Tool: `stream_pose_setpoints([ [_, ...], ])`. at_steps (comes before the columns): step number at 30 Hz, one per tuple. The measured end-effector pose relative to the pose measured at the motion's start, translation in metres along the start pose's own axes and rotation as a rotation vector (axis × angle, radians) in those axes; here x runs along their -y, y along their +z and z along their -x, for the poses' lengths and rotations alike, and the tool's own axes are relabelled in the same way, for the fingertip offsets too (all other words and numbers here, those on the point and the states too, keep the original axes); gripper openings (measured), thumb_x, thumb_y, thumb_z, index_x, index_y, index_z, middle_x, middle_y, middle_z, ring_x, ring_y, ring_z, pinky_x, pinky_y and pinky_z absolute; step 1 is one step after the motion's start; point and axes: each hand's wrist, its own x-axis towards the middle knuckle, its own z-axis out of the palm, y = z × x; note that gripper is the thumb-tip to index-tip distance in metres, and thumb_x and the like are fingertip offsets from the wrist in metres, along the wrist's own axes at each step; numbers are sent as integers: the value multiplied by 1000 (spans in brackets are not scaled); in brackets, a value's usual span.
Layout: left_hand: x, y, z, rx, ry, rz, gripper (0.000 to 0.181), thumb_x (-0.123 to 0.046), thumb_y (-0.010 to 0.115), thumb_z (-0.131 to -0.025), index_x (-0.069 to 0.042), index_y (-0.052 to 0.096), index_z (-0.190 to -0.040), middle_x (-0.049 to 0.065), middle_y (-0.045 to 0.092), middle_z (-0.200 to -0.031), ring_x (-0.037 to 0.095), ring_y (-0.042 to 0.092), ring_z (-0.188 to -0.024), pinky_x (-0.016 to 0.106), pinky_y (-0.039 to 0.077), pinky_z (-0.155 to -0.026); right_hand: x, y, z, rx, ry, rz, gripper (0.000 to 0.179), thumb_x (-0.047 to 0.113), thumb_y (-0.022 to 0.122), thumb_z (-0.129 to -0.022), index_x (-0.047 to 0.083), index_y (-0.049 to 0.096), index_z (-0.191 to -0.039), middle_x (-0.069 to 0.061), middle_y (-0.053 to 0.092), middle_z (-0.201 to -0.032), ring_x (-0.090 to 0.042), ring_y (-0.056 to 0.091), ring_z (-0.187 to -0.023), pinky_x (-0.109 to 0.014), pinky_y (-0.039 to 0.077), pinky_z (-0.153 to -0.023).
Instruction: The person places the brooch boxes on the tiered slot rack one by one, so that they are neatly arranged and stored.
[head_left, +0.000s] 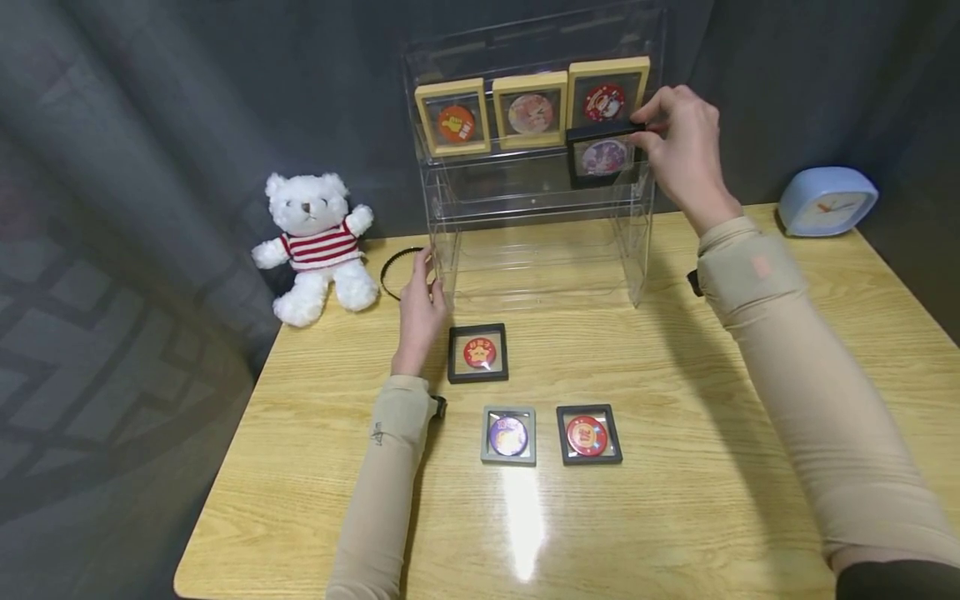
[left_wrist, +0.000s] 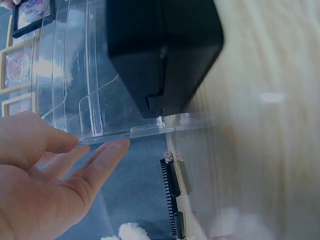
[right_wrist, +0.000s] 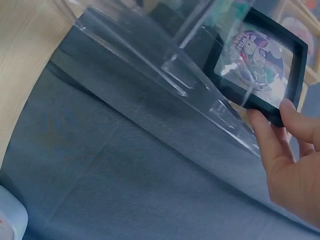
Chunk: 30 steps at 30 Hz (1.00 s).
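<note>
A clear acrylic tiered stand stands at the back of the table. My right hand pinches a corner of a black-framed display case with a round purple badge in it. It is held at the stand's upper tiers, in front of the rightmost of three yellow-framed cases on the top tier. In the right wrist view, thumb and fingers grip the frame's edge. My left hand is at the stand's left side; in the left wrist view its nearly straight fingers touch the clear side panel.
On the table lie a black case with a red badge, a grey case and another dark case. A white teddy bear sits left, a black toothed band beside the stand, and a blue clock far right.
</note>
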Motion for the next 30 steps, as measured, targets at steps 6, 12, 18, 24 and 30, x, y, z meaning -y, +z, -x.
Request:
stream_pose_setpoints([
  [6, 1, -1, 0, 0, 3, 1, 56, 13, 49, -106, 1, 39, -160, 27, 51, -157, 47, 58, -135, 49, 58, -106, -2, 5, 1, 14, -6, 4, 18, 3, 72, -102, -8, 70, -117, -20, 63, -118, -42, 64, -111, -46, 42, -119],
  [12, 1, -2, 0, -11, 10, 5, 57, 13, 50, -105, 0, 39, -160, 27, 51, -156, 49, 63, -127, 49, 60, -103, 2, 7, 1, 23, 12, 13, 19, 1, 71, -102, -9, 69, -118, -15, 62, -115, -40, 68, -115, -44, 49, -113],
  [18, 1, -3, 0, -14, 13, 5, 57, 13, 50, -105, 1, 40, -159, 27, 52, -155, 49, 62, -129, 49, 60, -103, 0, 11, 5, -3, -19, 18, 18, -1, 68, -104, -10, 68, -119, -24, 64, -122, -41, 66, -115, -49, 52, -106],
  [24, 1, -2, -1, -14, 12, -5, 56, 12, 50, -106, 0, 40, -159, 26, 52, -156, 47, 61, -131, 48, 59, -104, 0, 14, 8, -25, -49, 41, 18, -1, 65, -105, -12, 69, -119, -27, 65, -122, -43, 63, -115, -53, 52, -103],
  [30, 0, 0, 0, -8, 10, 6, 58, 13, 50, -105, 0, 39, -160, 27, 52, -156, 48, 63, -128, 48, 61, -102, -3, 15, 12, -30, -60, 64, 20, -1, 62, -106, -10, 68, -123, -27, 67, -125, -44, 64, -118, -57, 52, -104],
])
